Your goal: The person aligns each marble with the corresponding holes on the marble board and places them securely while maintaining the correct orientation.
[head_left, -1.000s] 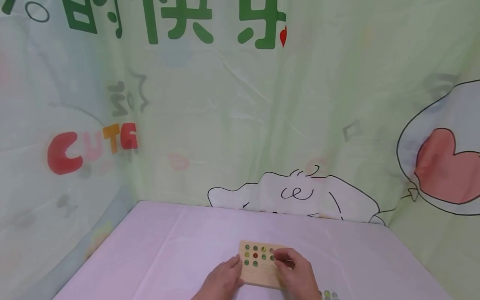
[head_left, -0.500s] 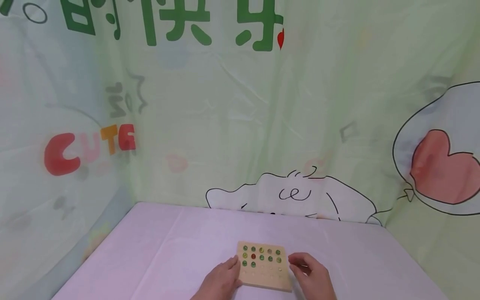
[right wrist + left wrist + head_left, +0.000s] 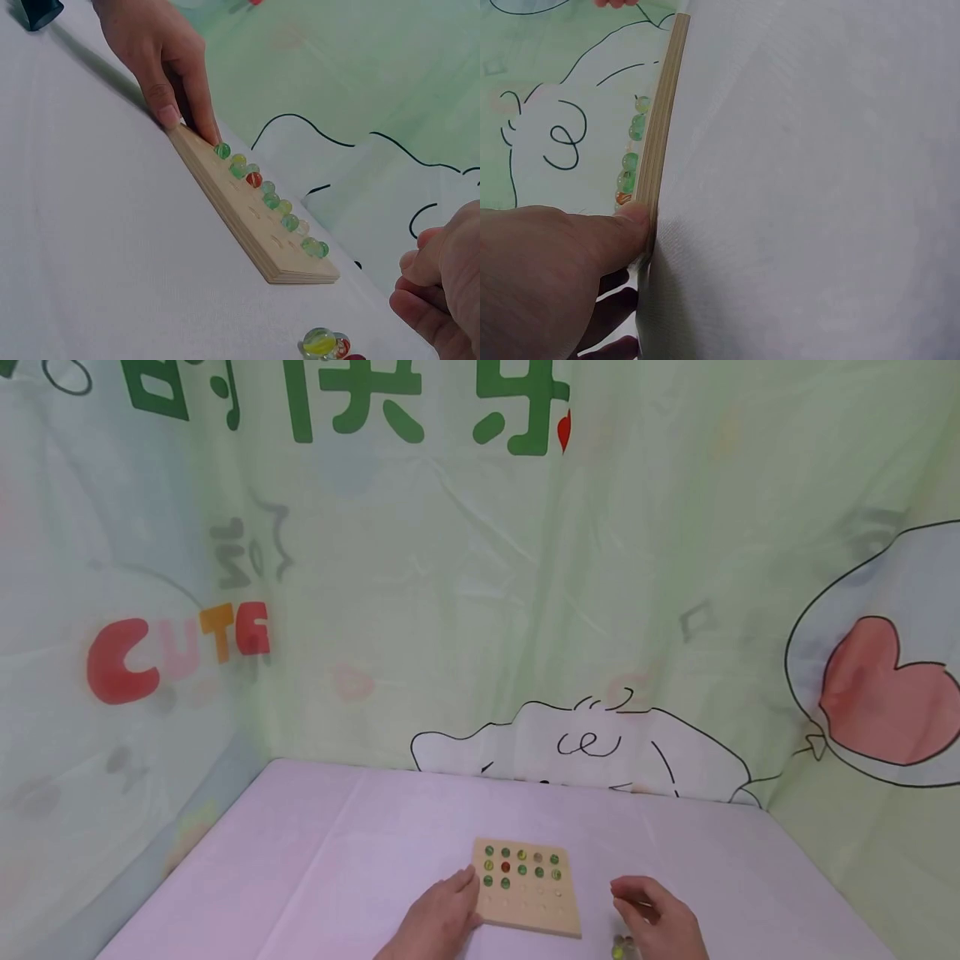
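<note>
A pale wooden board with rows of shallow hollows lies on the table. Glass marbles, mostly green with some yellow, one clear and one red, fill the far two rows and the left of the third. My left hand grips the board's left edge, thumb against the side, as the right wrist view also shows. To the right of the board, my right hand hovers with fingers loosely bent and nothing visible in them. Below its fingertips lie loose marbles, partly cut off by the frame.
A pale cloth covers the table. Printed curtains stand behind it and at the sides. A dark object appears at the top left corner of the right wrist view.
My right hand has moved off the board to the right, towards the loose marbles. The right end of the second row, earlier hidden by it, shows a marble. My left hand stays put.
</note>
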Available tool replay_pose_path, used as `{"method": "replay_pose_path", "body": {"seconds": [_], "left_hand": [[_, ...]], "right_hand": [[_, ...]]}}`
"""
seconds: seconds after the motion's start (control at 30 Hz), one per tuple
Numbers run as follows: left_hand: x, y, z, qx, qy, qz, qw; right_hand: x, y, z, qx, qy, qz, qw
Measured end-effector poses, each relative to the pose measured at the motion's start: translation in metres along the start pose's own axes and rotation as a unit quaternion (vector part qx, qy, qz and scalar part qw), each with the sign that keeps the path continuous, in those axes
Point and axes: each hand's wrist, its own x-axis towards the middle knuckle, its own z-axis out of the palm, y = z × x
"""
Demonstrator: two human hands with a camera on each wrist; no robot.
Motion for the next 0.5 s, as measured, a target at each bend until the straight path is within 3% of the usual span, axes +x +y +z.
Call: {"method": "replay_pose_path", "body": {"seconds": [0.17, 0.5], "left_hand": [[-0.001, 0.000, 0.000, -0.008, 0.013, 0.006, 0.9999], [0.002, 0.000, 0.000, -0.019, -0.018, -0.021, 0.9994]], "right_hand": [[-0.001, 0.008, -0.009, -0.008, 0.000, 0.003, 1.0000], [0.001, 0.031, -0.028, -0.024, -0.007, 0.031, 0.9992]]}}
